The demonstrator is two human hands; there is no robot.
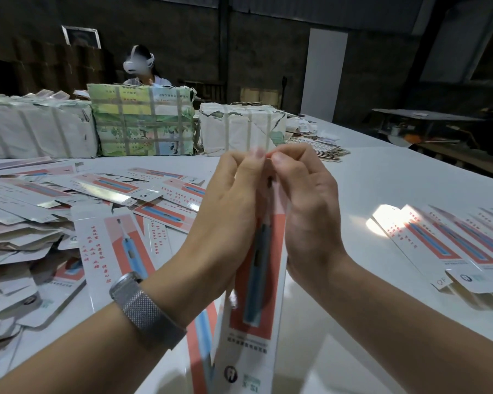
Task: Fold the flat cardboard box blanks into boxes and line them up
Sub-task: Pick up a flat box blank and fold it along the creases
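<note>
A long, narrow box (256, 280) stands near upright at the centre of view, held above the worktop (353, 172). It is white with a coral panel and a printed blue toothbrush; small print and a logo sit at its lower end. The left hand (228, 200) and right hand (305, 200) both pinch its top end, fingers curled, thumbs nearly meeting. A metal mesh watch (145, 305) is on the left wrist.

At 9 o'clock lies a loose heap of flat blanks (69, 200), overlapping and lying at mixed angles, some brown side up. At 3 o'clock a row of boxes (453, 243) lies side by side, close together, reaching the frame edge.

At 11 to 12 o'clock, taped paper-wrapped bundles (143, 120) stand along the far edge; their contents cannot be seen. A person in a white headset (138, 64) sits behind them.

Bare worktop lies between the held box and the row, and from 1 to 2 o'clock out to its far edge.
</note>
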